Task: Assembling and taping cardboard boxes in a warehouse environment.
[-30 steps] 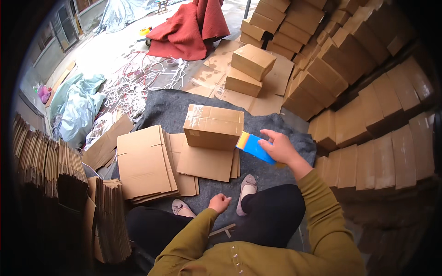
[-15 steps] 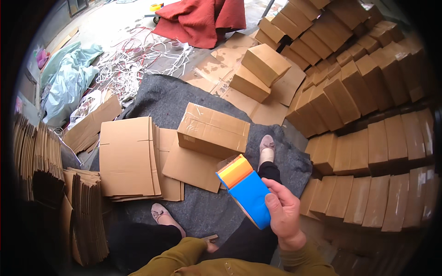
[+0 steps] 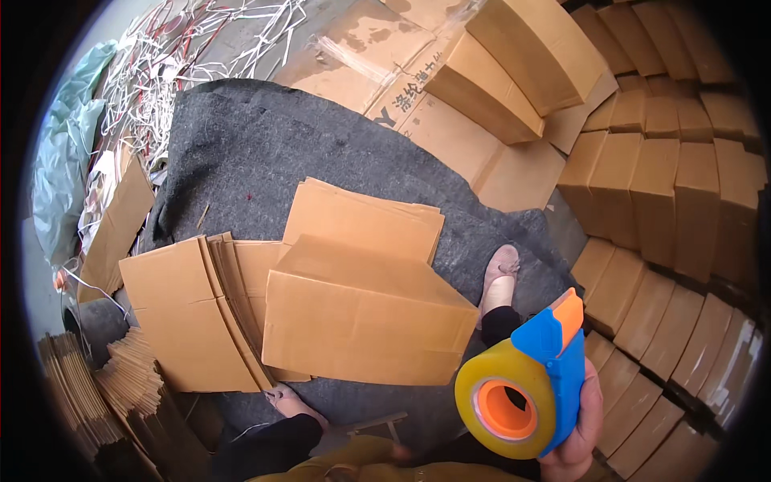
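Observation:
My right hand (image 3: 580, 430) is closed around a blue and orange tape dispenser (image 3: 566, 361), held to the right of my knees. A wide roll of yellowish tape (image 3: 474, 373) sits in the dispenser, its side turned up toward me. In front of my feet stands a closed brown carton (image 3: 365, 321), apart from the dispenser. Flat cardboard sheets (image 3: 361, 213) lie behind and under it, and a stack of folded cartons (image 3: 173, 309) lies to its left. Only a small part of my left hand (image 3: 399, 454) shows low in the middle, near a thin wooden piece (image 3: 384, 421); its fingers are not distinct.
A dark grey felt mat (image 3: 265, 153) covers the floor here. Rows of stacked cartons (image 3: 666, 185) line the right side. Two cartons (image 3: 490, 88) rest on flattened cardboard at the back. White strapping (image 3: 193, 48), pale plastic sheeting (image 3: 68, 153) and bundled flat cartons (image 3: 76, 386) lie left.
The carton has come nearer me and shows a different side, its taped face out of sight. My right hand has moved lower and right, turning the dispenser. The view has tipped down.

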{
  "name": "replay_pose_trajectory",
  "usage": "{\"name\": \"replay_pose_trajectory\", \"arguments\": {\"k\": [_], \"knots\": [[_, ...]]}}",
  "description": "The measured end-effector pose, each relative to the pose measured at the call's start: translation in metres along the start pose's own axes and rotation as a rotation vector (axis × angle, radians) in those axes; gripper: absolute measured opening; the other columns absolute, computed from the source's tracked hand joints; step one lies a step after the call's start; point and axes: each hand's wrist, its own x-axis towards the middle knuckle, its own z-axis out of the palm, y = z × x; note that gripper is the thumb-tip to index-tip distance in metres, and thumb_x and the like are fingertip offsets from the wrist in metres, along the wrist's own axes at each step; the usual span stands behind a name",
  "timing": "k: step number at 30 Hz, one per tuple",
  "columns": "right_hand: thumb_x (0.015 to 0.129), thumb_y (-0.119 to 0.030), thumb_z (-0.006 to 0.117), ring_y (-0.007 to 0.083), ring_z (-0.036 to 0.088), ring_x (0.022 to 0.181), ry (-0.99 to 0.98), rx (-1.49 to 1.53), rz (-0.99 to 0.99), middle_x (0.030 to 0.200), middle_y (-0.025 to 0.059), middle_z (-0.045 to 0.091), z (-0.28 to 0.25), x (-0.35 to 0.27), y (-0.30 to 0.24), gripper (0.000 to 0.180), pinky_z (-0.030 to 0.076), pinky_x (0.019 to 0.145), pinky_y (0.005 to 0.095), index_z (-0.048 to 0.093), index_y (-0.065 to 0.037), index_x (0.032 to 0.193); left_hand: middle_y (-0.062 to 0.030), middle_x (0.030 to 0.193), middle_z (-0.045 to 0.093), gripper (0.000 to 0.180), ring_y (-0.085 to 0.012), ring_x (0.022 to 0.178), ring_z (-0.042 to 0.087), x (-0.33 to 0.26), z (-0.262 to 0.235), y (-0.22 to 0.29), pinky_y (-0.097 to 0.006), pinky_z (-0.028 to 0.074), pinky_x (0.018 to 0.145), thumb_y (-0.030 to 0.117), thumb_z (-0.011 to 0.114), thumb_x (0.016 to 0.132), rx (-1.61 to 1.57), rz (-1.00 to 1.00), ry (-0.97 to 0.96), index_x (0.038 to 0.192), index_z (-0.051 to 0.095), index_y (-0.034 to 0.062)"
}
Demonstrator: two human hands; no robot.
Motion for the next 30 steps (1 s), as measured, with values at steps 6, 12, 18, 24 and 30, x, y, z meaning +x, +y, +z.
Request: {"name": "replay_pose_trajectory", "arguments": {"k": [6, 12, 18, 24, 30], "knots": [[0.098, -0.034, 0.059, 0.0268, 0.061, 0.116, -0.24, -0.133, 0.043, 0.128, 0.0193, 0.059, 0.028, 0.061, -0.057, 0.056, 0.049, 0.1, 0.0393, 0.044, 0.006, 0.136, -0.0147, 0.127, 0.062, 0.039, -0.026, 0.114, 0.058, 0.036, 0.011, 0.051, -0.042, 0.043, 0.098, 0.018, 0.048, 0.095, -0.102, 0.008, 0.239, 0.131, 0.057, 0.0039], [0.104, -0.023, 0.051, 0.0168, 0.062, 0.109, -0.537, -0.183, 0.004, 0.123, 0.0127, 0.062, 0.025, 0.096, -0.085, 0.044, 0.052, 0.092, 0.031, 0.044, 0.004, 0.138, -0.0152, 0.124, 0.063, 0.038, -0.0259, 0.112, 0.059, 0.095, 0.013, 0.109, -0.041, 0.045, 0.096, 0.016, 0.048, 0.095, -0.151, 0.011, 0.417, 0.129, 0.058, 0.0029], [0.103, -0.015, 0.052, 0.0108, 0.059, 0.105, -0.639, -0.089, -0.069, 0.122, 0.0104, 0.061, 0.018, 0.089, -0.095, 0.042, 0.05, 0.089, 0.0265, 0.042, 0.003, 0.14, -0.0157, 0.121, 0.064, 0.036, -0.0259, 0.109, 0.06, 0.096, -0.002, 0.127, -0.041, 0.046, 0.093, 0.014, 0.049, 0.095, -0.151, -0.064, 0.551, 0.128, 0.058, 0.0019], [0.102, -0.017, 0.054, 0.0132, 0.055, 0.116, -0.751, -0.065, 0.079, 0.13, 0.0103, 0.057, -0.014, 0.067, -0.112, 0.047, 0.046, 0.098, 0.0285, 0.04, 0.003, 0.143, -0.0162, 0.118, 0.066, 0.035, -0.0258, 0.106, 0.061, 0.118, -0.096, 0.148, -0.041, 0.047, 0.09, 0.012, 0.05, 0.095, -0.07, -0.032, 0.731, 0.126, 0.059, 0.0008], [0.102, -0.017, 0.055, 0.0138, 0.054, 0.117, -0.744, -0.034, -0.071, 0.13, 0.0119, 0.056, -0.062, 0.038, -0.111, 0.05, 0.044, 0.1, 0.0287, 0.037, 0.004, 0.144, -0.0167, 0.115, 0.067, 0.033, -0.0257, 0.104, 0.062, 0.126, -0.114, 0.166, -0.04, 0.049, 0.087, 0.01, 0.05, 0.094, -0.05, -0.036, 0.922, 0.125, 0.059, -0.0002]]}}
